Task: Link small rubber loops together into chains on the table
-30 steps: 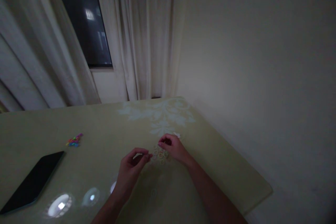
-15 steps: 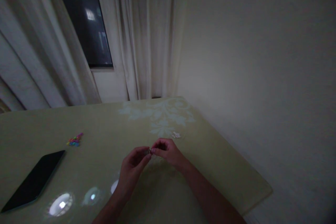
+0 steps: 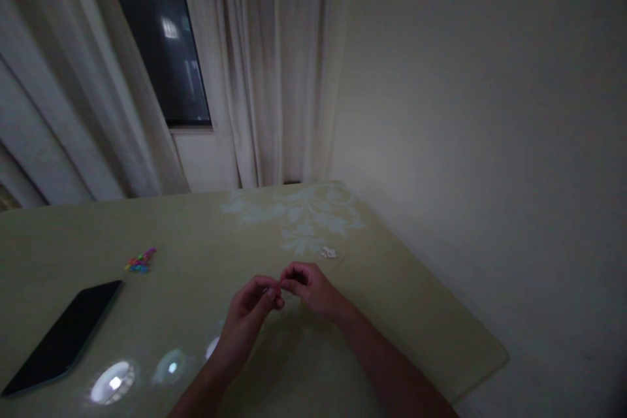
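My left hand (image 3: pixel 249 313) is closed in a pinch above the table (image 3: pixel 196 235), its fingertips around something too small to make out. Touching or nearly touching it from the right, my right hand (image 3: pixel 313 290) also has thumb and fingers pressed together, and what lies between them is hidden. A small group of white pieces (image 3: pixel 329 253) rests on the table just beyond my right hand. Farther left lies a little pile of colourful pieces (image 3: pixel 140 261), pink, yellow, green and blue among them.
A dark flat tablet or phone (image 3: pixel 63 336) lies at the table's left. Curtains (image 3: pixel 274 65) and a dark window (image 3: pixel 161 32) stand behind the table. A plain wall (image 3: pixel 465 111) runs along its right side. Lamp reflections show on the near surface.
My left fingers have curled in more, and my right hand has dropped slightly. The small thing that showed between my fingertips is now mostly hidden.
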### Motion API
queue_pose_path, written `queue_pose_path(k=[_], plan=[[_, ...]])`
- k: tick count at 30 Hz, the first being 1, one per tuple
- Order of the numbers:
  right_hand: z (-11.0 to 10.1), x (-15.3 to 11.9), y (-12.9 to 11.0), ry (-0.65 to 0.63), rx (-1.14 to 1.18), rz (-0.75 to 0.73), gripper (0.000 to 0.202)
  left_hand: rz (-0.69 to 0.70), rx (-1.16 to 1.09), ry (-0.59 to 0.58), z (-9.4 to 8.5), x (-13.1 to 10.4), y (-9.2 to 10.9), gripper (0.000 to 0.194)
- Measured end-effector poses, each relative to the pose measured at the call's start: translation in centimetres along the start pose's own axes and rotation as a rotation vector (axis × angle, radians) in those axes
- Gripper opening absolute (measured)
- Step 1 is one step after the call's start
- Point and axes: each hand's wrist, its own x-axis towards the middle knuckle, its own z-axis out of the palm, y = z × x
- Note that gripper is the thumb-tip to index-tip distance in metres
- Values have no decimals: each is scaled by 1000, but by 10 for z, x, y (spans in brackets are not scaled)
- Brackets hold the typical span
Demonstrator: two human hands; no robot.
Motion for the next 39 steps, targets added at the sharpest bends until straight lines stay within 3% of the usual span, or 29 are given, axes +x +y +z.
queue_pose_path(k=[7,10,14,17,20,25,39], plan=[[5,-2,-3,-5,-31,-13,28,35,112,-56,-4,3,6,26],[1,-1,-3,3,-71,-23,23,38,162,-21,-4,5,8,31],[-25,5,3,152,-240,-44,10,32,217,97,-8,7,3,35],[-49,8,10,261,-516,26,2,17,193,148,-12,7,-1,39],[-63,6,17,179,-684,111,5,-8,155,161,-12,8,-3,40],[-62,1,27,-1,-678,208,7,18,172,148,-9,8,-1,37],[-66,1,25,19,-671,151,10,38,223,153,-12,9,-2,39]])
